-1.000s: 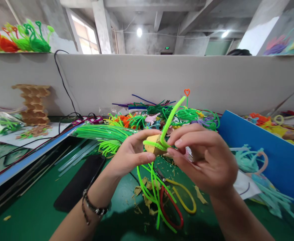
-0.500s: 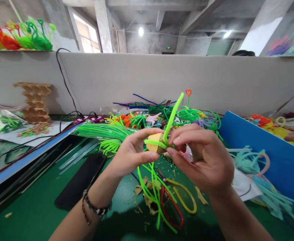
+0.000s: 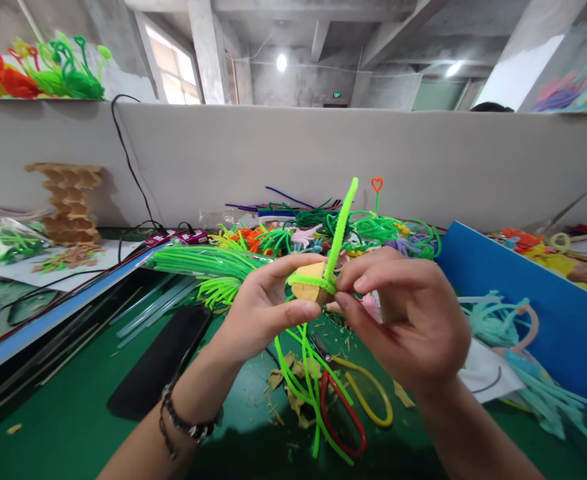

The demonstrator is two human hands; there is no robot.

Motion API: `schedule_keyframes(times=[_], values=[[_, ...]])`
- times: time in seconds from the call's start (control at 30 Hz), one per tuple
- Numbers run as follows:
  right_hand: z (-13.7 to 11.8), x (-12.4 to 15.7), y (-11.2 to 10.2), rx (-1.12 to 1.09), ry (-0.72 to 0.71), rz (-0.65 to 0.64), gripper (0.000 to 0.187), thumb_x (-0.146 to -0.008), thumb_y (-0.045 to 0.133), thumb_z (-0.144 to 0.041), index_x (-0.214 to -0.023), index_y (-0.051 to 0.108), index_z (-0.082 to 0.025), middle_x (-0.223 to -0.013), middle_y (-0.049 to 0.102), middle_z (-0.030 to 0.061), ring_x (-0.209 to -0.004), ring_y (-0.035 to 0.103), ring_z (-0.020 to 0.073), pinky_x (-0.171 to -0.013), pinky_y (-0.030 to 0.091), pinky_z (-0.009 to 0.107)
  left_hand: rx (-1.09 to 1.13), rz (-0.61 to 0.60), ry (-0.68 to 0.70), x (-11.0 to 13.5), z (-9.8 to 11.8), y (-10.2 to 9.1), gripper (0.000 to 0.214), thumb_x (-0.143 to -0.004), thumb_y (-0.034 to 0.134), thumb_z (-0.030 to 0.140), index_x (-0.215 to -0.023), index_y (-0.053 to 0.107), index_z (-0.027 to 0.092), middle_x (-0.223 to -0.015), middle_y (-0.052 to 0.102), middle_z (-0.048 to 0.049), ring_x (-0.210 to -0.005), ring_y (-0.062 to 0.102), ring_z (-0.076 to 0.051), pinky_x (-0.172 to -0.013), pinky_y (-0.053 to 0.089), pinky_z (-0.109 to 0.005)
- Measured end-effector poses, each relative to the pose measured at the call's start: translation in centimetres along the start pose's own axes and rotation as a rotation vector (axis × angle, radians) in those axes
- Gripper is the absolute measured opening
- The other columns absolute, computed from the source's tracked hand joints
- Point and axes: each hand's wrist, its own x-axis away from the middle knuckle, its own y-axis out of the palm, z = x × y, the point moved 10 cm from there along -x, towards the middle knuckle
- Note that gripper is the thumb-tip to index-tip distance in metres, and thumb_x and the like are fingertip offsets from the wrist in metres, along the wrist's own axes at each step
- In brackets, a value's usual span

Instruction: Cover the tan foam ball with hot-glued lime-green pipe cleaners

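Note:
A small yellow block-like piece (image 3: 307, 283), which looks like cardboard, is held up above the middle of the table. My left hand (image 3: 266, 300) grips it from the left, thumb below and fingers above. A bright green pipe cleaner (image 3: 342, 227) wraps around the piece, its free end standing up and leaning slightly right. At the piece's right side, my right hand (image 3: 408, 307) is closed, thumb and forefinger pinched on the pipe cleaner near its bend. The exact pinch point is partly hidden by the fingertips.
Below the hands lie scissors (image 3: 356, 403) with red and yellow handles, loose green pipe cleaners (image 3: 301, 380) and cardboard scraps (image 3: 298, 403). A black phone (image 3: 161, 363) rests at left. A blue board (image 3: 513, 287) stands at right, and an egg tray (image 3: 71, 203) at far left.
The upright end of the pipe cleaner has shifted left and stands straighter. The yellow piece has turned slightly, and my right fingertips have moved a little at its right side.

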Motion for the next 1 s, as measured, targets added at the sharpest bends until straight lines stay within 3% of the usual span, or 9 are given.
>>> schedule_keyframes(times=[0.37,0.5,0.67,0.8,1.0], values=[[-0.6,0.3,0.4,0.111,-0.044,-0.005,0.030,-0.070,0.054,0.008,-0.084,0.048,-0.018,-0.086,0.057,-0.0001,-0.082,0.055,0.0101,-0.074,0.049,0.030,0.104,0.065,-0.053,0.2,-1.2,-0.4,0.037,-0.055,0.081,0.034,-0.089,0.071,0.021,-0.079,0.071,-0.0030,-0.074,0.066,-0.018,-0.072,0.052,-0.029],[-0.8,0.0,-0.2,0.079,-0.014,0.052,0.028,-0.071,0.056,0.005,-0.086,0.048,-0.018,-0.088,0.058,0.0006,-0.083,0.058,0.0103,-0.074,0.051,0.028,0.170,0.055,-0.049,0.2,-1.4,0.0,0.037,-0.060,0.078,0.039,-0.092,0.071,0.023,-0.080,0.071,-0.0013,-0.078,0.066,-0.017,-0.077,0.051,-0.027],[-2.6,-0.2,-1.7,0.354,-0.064,0.157,0.028,-0.069,0.062,0.001,-0.088,0.056,-0.018,-0.089,0.056,0.0004,-0.084,0.056,0.0097,-0.074,0.051,0.024,0.258,0.082,-0.050,0.3,-1.6,0.5,0.032,-0.060,0.078,0.039,-0.087,0.072,0.023,-0.079,0.071,0.0009,-0.078,0.066,-0.013,-0.077,0.050,-0.020],[-3.2,-0.4,-1.0,0.529,-0.095,0.085,0.017,-0.072,0.063,-0.005,-0.086,0.062,-0.015,-0.084,0.059,0.0032,-0.079,0.057,0.0113,-0.071,0.051,0.024,0.249,0.061,-0.062,0.2,-1.8,0.8,0.035,-0.058,0.080,0.036,-0.089,0.071,0.023,-0.079,0.072,0.0016,-0.074,0.066,-0.013,-0.075,0.051,-0.020],[-2.1,-0.5,-0.5,0.468,-0.028,0.036,0.013,-0.076,0.061,-0.007,-0.085,0.061,-0.017,-0.081,0.060,0.0037,-0.077,0.058,0.0128,-0.067,0.051,0.027,0.170,0.078,0.004,0.3,-0.8,0.2,0.037,-0.055,0.081,0.033,-0.089,0.070,0.023,-0.080,0.071,0.0006,-0.074,0.066,-0.014,-0.075,0.053,-0.025]])
